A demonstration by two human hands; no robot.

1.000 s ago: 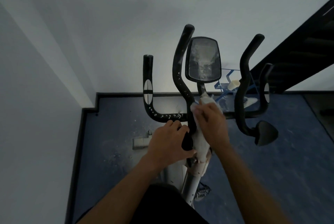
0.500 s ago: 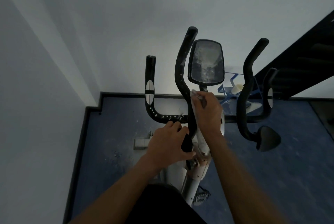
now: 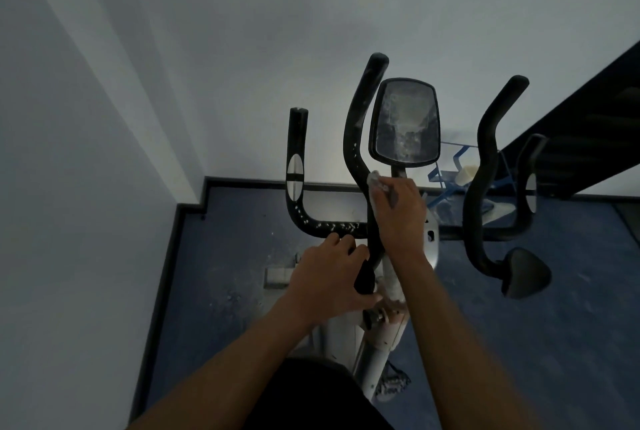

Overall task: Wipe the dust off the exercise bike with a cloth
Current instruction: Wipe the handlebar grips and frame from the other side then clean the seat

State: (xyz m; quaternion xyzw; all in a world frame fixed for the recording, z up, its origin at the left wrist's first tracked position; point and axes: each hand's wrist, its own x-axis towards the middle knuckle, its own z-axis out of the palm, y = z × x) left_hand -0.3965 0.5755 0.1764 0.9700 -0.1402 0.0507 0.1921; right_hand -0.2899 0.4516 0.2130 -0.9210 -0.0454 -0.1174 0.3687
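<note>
A: Biggest first. Exercise bike (image 3: 377, 353) is standing on the blue floor (image 3: 554, 325) in a corner of white walls (image 3: 173, 48), black skirting along the base. Dusty console (image 3: 404, 123) is sitting up top on its stem.

B: Handlebars?

A: Black curved handlebar (image 3: 356, 138) is rising just left of the console, white specks on it. A second one (image 3: 485, 166) is standing off to the right.

B: Hands?

A: Left hand (image 3: 325, 282) is gripping the lower part of that left handlebar, fingers curling round it. Right hand (image 3: 398, 211) is clutching a white cloth (image 3: 375, 183), pressing it against the bar just below the console.

B: Anything else?

A: Blue rack (image 3: 446, 173) is showing behind the bike; contents too dim to tell.
</note>
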